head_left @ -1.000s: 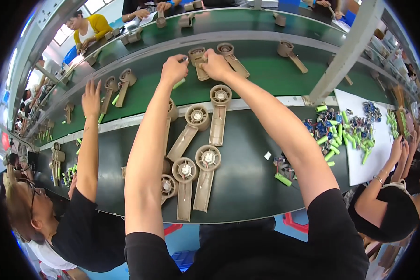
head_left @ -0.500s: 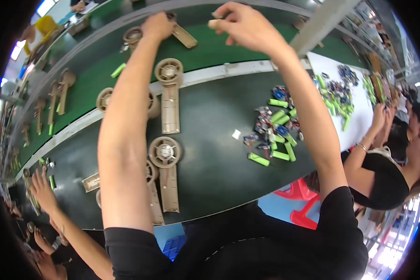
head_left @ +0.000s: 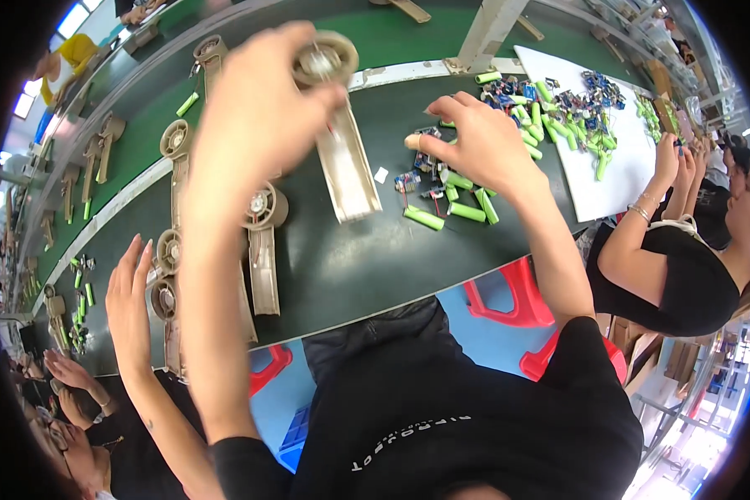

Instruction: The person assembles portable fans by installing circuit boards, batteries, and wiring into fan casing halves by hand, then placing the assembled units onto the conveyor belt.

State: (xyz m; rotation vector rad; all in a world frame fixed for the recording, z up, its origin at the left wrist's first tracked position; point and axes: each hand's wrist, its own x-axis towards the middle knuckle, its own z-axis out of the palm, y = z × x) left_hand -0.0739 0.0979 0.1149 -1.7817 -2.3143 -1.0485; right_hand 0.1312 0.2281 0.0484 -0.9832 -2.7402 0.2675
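Note:
My left hand (head_left: 262, 117), somewhat blurred, grips the round head of a beige handheld fan housing (head_left: 350, 171). Its open, trough-like handle points toward me over the dark table. Above the heap of green batteries (head_left: 467, 212) with small circuit boards (head_left: 407, 182) and wires hovers my right hand (head_left: 496, 150). Its fingers are apart with nothing visible between them, and the thumb wears a pale yellow cover. Another fan housing (head_left: 263, 258) lies below my left hand, and several more are partly hidden behind my left forearm.
A white board (head_left: 587, 187) at right bears more batteries and boards. Beyond the pale rail (head_left: 404, 73) runs a green belt (head_left: 258, 17) with more housings. A co-worker's hand (head_left: 129, 300) is close on the left; another person (head_left: 675, 275) works at right. A metal post (head_left: 492, 33) rises at the back.
My left hand has come back from the green belt and now carries a fan housing over the near table. My right hand has dropped from above the belt to the battery heap.

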